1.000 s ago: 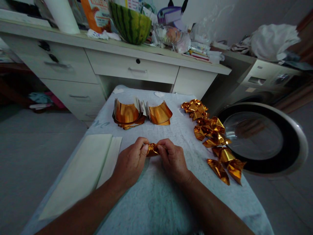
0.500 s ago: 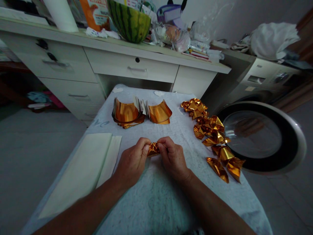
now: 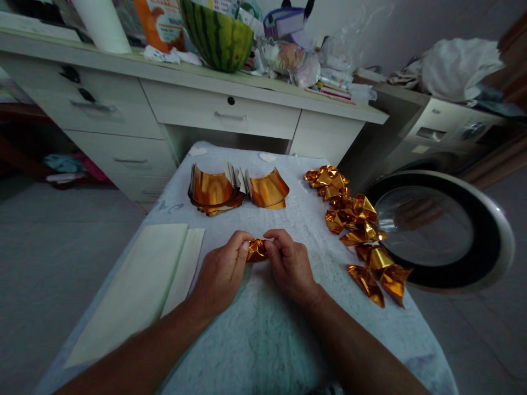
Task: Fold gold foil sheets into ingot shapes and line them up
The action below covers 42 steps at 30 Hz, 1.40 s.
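A small folded piece of shiny gold foil paper (image 3: 257, 250) is held between my two hands above the cloth-covered table (image 3: 263, 340). My left hand (image 3: 222, 269) pinches its left end between thumb and curled fingers. On its right end, the thumb and forefinger of my right hand (image 3: 291, 266) are closed. Beyond my hands lie two curved stacks of gold foil sheets, a left stack (image 3: 212, 188) and a right stack (image 3: 269, 188), side by side. Several folded gold foil pieces (image 3: 353, 213) form a loose row along the table's right side.
Pale folded paper sheets (image 3: 135, 280) lie at the table's left. A white drawer desk (image 3: 222, 109) borders the far edge, with a cut watermelon (image 3: 218, 38) on top. At the right, a washing machine's open round door (image 3: 504, 230) stands close to the table.
My right forefinger has lifted slightly from the foil, while the thumb stays against it. The foil piece has shifted a touch to the left. The stacks and the folded pieces lie as before.
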### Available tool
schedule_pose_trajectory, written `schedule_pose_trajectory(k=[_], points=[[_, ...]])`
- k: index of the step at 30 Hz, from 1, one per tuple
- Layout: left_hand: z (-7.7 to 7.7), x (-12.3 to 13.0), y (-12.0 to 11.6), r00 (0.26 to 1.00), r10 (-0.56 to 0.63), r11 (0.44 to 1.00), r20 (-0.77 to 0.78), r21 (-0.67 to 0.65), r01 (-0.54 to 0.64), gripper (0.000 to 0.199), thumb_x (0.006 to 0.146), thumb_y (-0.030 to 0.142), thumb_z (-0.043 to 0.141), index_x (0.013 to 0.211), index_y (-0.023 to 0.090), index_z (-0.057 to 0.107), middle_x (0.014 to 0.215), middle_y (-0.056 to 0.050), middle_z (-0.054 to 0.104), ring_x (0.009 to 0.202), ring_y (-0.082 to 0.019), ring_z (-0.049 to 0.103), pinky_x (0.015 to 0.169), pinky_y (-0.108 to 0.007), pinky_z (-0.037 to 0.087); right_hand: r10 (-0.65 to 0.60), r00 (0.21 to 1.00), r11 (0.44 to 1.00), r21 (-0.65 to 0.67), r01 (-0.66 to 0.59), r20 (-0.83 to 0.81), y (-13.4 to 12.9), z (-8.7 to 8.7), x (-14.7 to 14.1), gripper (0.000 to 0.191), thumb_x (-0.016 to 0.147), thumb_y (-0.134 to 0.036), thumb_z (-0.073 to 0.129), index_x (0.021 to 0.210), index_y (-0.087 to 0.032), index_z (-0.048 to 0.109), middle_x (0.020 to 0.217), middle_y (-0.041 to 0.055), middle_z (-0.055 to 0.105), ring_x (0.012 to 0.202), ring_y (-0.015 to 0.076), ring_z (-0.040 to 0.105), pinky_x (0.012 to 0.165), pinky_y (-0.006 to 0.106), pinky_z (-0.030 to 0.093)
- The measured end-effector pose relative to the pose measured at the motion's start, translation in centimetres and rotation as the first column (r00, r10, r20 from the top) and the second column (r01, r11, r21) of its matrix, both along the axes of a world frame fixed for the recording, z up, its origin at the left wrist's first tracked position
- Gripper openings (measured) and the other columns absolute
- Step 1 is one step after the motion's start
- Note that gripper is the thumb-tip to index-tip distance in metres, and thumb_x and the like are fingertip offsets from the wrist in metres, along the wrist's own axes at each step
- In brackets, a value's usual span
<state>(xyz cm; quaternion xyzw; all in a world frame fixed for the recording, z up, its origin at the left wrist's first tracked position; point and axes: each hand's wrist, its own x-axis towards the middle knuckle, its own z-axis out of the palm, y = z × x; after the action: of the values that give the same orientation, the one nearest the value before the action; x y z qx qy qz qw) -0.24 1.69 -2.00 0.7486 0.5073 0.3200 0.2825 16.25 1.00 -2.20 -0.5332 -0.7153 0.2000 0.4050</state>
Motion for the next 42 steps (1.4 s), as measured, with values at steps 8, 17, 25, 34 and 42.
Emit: schedule_pose_trajectory(k=[8, 17, 25, 34, 42], points=[[-0.05, 0.03, 0.07, 1.000, 0.011, 0.999, -0.020, 0.040, -0.011, 0.028, 0.101, 0.036, 0.030, 0.106, 0.023, 0.055, 0.079, 0.002, 0.068, 0.070, -0.017, 0.066, 0.064, -0.027, 0.043, -0.006, 1.000, 1.000, 0.024, 0.006, -0.020, -0.04, 0.05, 0.00, 0.017, 0.096, -0.025, 0.045, 0.083, -0.020, 0.057, 0.065, -0.0021, 0.060, 0.055, 0.0106, 0.056, 0.055, 0.020, 0.039], [0.18, 0.08, -0.19, 0.997, -0.062, 0.996, -0.048, 0.056, 0.064, 0.027, 0.101, 0.032, 0.030, 0.107, 0.022, 0.055, 0.074, 0.002, 0.067, 0.065, -0.017, 0.066, 0.061, -0.027, 0.043, -0.013, 1.000, 1.000, 0.023, 0.013, 0.011, -0.09, -0.07, 0.01, 0.018, 0.097, -0.026, 0.044, 0.085, -0.020, 0.057, 0.064, -0.0025, 0.059, 0.053, 0.0106, 0.054, 0.054, 0.020, 0.038], [0.37, 0.09, -0.39, 0.998, -0.056, 0.997, 0.013, 0.051, 0.055, 0.027, 0.101, 0.033, 0.033, 0.101, 0.021, 0.057, 0.074, 0.002, 0.066, 0.068, -0.016, 0.065, 0.062, -0.027, 0.043, -0.023, 1.000, 1.000, 0.011, 0.023, 0.018, -0.05, 0.05, -0.05, 0.019, 0.097, -0.027, 0.043, 0.085, -0.020, 0.057, 0.063, -0.0025, 0.059, 0.053, 0.0104, 0.054, 0.053, 0.020, 0.037], [0.43, 0.34, -0.40, 0.998, 0.066, 0.998, 0.009, 0.002, -0.066, 0.028, 0.100, 0.035, 0.032, 0.093, 0.022, 0.056, 0.067, 0.003, 0.063, 0.063, -0.017, 0.063, 0.058, -0.028, 0.041, -0.004, 0.999, 1.000, -0.020, 0.005, 0.052, -0.09, 0.40, -0.05, 0.020, 0.097, -0.026, 0.043, 0.084, -0.021, 0.058, 0.063, -0.0019, 0.061, 0.055, 0.0116, 0.057, 0.055, 0.021, 0.039], [0.33, 0.14, -0.23, 1.000, 0.031, 1.000, 0.005, -0.004, -0.031, 0.026, 0.100, 0.036, 0.031, 0.098, 0.023, 0.054, 0.074, 0.002, 0.066, 0.069, -0.019, 0.066, 0.062, -0.029, 0.043, -0.024, 0.999, 1.000, -0.001, 0.024, -0.034, -0.11, 0.06, -0.14, 0.015, 0.096, -0.027, 0.045, 0.091, -0.021, 0.057, 0.065, -0.0019, 0.062, 0.054, 0.0114, 0.056, 0.055, 0.021, 0.040]])
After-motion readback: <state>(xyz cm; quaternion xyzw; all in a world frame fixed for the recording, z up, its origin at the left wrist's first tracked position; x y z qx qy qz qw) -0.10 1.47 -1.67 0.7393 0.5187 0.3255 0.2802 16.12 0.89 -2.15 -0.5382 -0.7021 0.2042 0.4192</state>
